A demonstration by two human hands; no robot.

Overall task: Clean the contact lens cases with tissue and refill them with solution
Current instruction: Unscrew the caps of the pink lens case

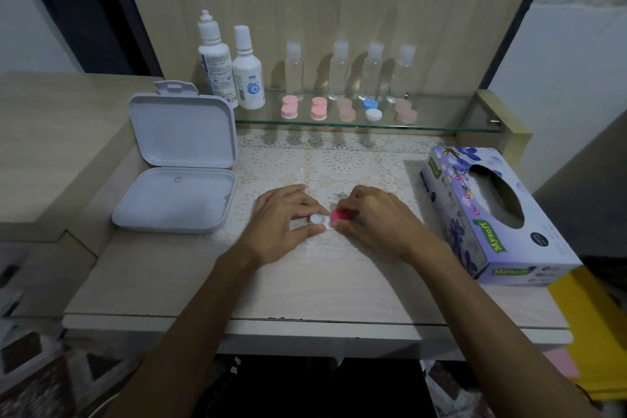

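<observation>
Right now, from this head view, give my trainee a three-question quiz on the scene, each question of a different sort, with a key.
1. True or false: the white plastic box left of the hands lies with its lid open.
2. Multiple choice: what colour is the cap held by the right hand? A blue, B bright pink, C green.
3. Fill in: the left hand pinches the ____ cap of the contact lens case.

Key: 1 true. 2 B. 3 white.

The tissue box sits right of the hands, and the solution bottles stand on the glass shelf.
</observation>
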